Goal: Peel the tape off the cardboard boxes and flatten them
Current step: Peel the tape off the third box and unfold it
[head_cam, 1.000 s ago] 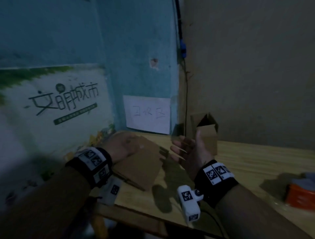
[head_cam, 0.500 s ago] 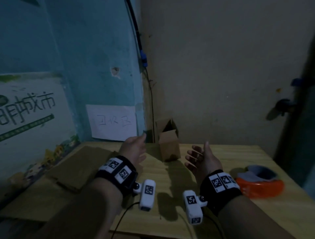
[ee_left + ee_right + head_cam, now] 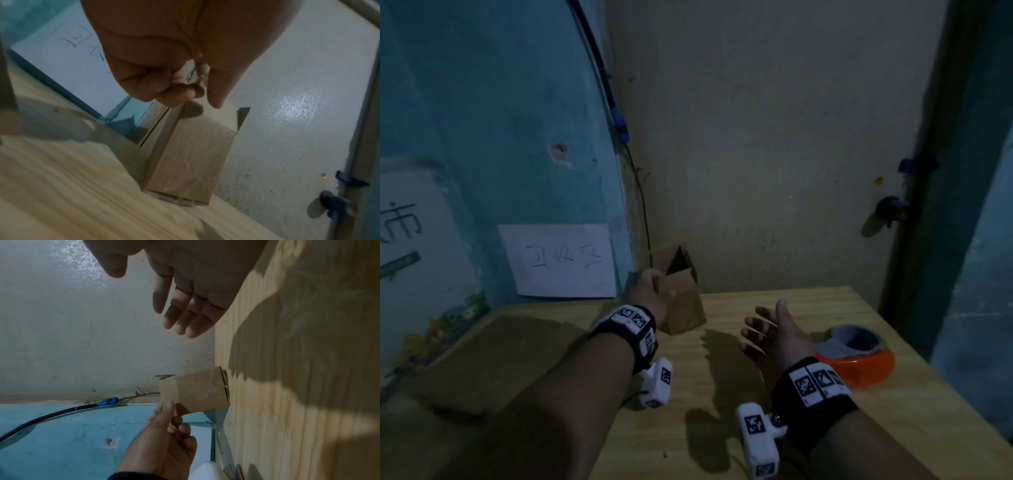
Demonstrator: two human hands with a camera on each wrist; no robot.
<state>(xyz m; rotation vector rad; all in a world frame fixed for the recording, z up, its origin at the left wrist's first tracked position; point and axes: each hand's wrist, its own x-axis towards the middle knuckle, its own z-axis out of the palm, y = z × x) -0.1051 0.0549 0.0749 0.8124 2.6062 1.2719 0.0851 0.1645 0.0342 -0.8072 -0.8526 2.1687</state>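
- At the far edge of the table (image 3: 774, 404), near the corner of the walls, a small cardboard box (image 3: 683, 303) stands upright with its top flaps open.
- The left hand (image 3: 650, 296) is at the box's left top edge; its fingers (image 3: 174, 92) are curled, seemingly pinching a flap, though blur hides the contact.
- The right hand (image 3: 774, 337) hovers right of the box, fingers (image 3: 185, 316) spread and holding nothing.
- Flattened cardboard (image 3: 493, 363) lies left; an orange tape dispenser (image 3: 859, 363) sits right.
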